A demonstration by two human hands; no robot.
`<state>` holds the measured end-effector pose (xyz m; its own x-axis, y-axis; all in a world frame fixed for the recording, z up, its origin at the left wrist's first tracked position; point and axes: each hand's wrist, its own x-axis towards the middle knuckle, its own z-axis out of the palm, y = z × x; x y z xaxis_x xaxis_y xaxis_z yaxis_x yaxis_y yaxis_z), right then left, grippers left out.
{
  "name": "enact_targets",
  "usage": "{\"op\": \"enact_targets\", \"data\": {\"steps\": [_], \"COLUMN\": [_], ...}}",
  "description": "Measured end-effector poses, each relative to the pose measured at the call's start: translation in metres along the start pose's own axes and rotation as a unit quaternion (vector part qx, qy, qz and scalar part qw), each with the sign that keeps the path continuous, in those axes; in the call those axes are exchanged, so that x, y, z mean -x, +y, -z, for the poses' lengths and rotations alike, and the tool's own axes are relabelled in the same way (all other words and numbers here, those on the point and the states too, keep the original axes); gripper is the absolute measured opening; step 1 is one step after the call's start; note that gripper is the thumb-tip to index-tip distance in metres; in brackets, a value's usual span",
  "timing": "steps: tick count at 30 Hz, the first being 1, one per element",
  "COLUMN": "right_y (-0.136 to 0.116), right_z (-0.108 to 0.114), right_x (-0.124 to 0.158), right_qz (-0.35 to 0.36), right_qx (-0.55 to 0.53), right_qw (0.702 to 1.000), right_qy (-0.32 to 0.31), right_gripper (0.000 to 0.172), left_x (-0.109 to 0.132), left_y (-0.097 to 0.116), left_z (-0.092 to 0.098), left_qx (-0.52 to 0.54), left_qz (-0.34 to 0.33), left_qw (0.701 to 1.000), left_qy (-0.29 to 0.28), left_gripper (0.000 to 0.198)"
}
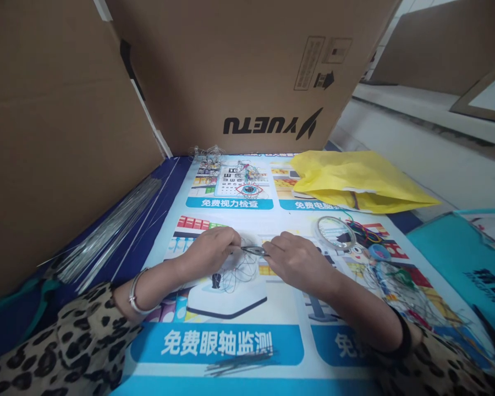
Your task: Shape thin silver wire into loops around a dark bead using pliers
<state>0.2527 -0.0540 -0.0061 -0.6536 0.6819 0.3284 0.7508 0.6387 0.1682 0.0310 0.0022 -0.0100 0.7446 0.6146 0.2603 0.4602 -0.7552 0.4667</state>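
My right hand (pixel 295 261) is closed around a small pair of metal pliers (pixel 254 251), whose jaws point left. Opposite it, my left hand (pixel 214 250) pinches thin silvery wire (pixel 236 276) close to the tips of the pliers. Loops of this wire hang below and between my hands, over the printed sheet. Exactly where the jaws meet the wire is too fine to make out. A bundle of straight wires (pixel 115 228) lies beyond my left forearm, and some short dark wire pieces (pixel 239 363) lie near the front edge.
Cardboard panels (pixel 247 71) stand at the back and left. A yellow bag (pixel 358 179) lies at the back right, with a clear ring (pixel 336 232) and tangled coloured cords (pixel 369 234) before it. A teal bag (pixel 466 258) is far right. Wire shapes (pixel 208 157) sit against the panel.
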Motion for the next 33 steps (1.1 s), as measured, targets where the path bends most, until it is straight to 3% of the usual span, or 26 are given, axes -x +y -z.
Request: {"op": "enact_targets", "data": {"steps": [4, 13, 22, 33], "right_y": [0.002, 0.018, 0.021, 0.020], "right_z": [-0.006, -0.020, -0.022, -0.023], "right_x": [-0.001, 0.003, 0.002, 0.002], "right_qz": [-0.019, -0.112, -0.136, -0.173], "right_qx": [-0.006, -0.071, -0.046, -0.040], "right_qw": [1.000, 0.991, 0.990, 0.984], "right_qy": [-0.006, 0.026, 0.005, -0.026], "right_gripper": [0.015, 0.020, 0.023, 0.026], "left_x": [0.000, -0.002, -0.004, -0.005], "left_y": [0.001, 0.001, 0.009, 0.003], "left_z": [0.002, 0.003, 0.004, 0.008], "left_qx": [0.001, -0.023, -0.091, -0.083], "left_qz": [0.013, 0.046, 0.115, 0.151], "left_qw": [1.000, 0.997, 0.984, 0.985], "left_qy": [-0.006, 0.053, 0.102, 0.025], "left_gripper": [0.012, 0.012, 0.007, 0.011]}}
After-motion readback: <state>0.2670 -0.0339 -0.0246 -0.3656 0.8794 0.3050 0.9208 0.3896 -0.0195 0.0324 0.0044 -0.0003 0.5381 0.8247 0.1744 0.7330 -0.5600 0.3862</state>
